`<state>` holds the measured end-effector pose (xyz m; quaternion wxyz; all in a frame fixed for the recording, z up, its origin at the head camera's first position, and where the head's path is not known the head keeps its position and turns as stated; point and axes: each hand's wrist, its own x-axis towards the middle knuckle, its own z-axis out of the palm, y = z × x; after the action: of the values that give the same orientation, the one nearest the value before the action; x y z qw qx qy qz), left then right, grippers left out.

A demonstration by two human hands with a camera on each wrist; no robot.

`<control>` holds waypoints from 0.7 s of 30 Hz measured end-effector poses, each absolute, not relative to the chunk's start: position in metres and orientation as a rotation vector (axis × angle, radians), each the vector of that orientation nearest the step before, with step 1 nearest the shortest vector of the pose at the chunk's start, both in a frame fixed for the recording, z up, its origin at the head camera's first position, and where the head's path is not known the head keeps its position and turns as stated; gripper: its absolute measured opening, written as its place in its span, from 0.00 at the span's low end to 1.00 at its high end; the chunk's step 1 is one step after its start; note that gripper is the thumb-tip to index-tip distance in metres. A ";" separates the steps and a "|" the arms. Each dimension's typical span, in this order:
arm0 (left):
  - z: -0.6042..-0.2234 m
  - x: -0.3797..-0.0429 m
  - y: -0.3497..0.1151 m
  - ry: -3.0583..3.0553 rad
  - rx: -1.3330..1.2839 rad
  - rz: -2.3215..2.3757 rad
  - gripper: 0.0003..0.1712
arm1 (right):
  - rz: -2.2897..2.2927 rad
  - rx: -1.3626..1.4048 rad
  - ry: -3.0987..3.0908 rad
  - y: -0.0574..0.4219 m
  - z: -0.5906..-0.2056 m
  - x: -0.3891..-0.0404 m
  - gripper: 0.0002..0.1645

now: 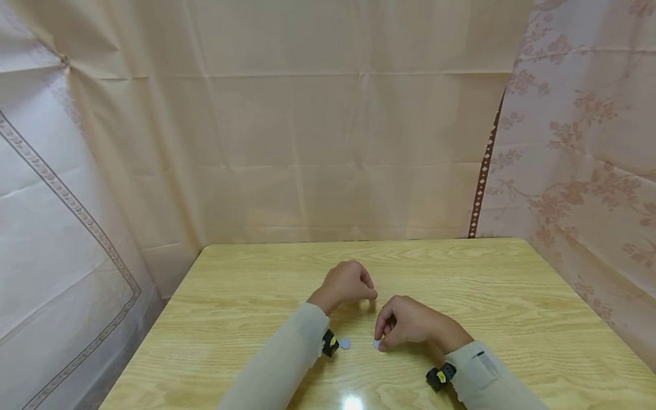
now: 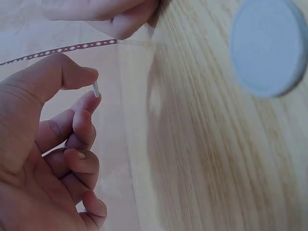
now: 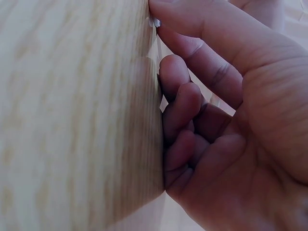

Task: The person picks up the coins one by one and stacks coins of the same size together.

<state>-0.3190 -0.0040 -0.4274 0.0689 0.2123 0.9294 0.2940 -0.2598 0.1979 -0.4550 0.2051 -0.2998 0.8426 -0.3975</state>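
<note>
My left hand [image 1: 346, 282] is raised over the middle of the table, its thumb and index finger pinching a small thin white piece [image 2: 96, 89] seen nearly edge-on. Lower and to the right, my right hand [image 1: 408, 322] rests on the tabletop. Between its thumb and index fingertips it pinches a small pale disc [image 1: 376, 344], mostly hidden by the fingers; in the right wrist view only a sliver of white [image 3: 156, 22] shows. Another flat, round, bluish-white disc [image 1: 345, 343] lies on the wood beside the left wrist, large in the left wrist view.
The wood-grain table [image 1: 246, 319] has rounded far corners. A beige cloth [image 1: 328, 142] hangs behind it, with flower-patterned cloth [image 1: 579, 142] at the right and pale cloth [image 1: 51, 239] at the left. Both wrists wear black straps, and light glares near the front.
</note>
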 end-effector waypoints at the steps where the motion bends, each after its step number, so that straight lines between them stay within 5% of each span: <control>1: -0.428 -0.318 -0.005 2.800 0.630 0.896 0.06 | -1.106 -0.834 2.348 0.198 -0.455 -0.260 0.06; 21: -0.423 -0.287 -0.023 2.744 0.626 1.097 0.03 | -1.090 -0.837 2.348 0.199 -0.457 -0.262 0.06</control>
<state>-0.2873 -0.0234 -0.4233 0.0604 0.2069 0.9067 0.3626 -0.2624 0.1985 -0.4569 0.2089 -0.3007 0.8440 -0.3919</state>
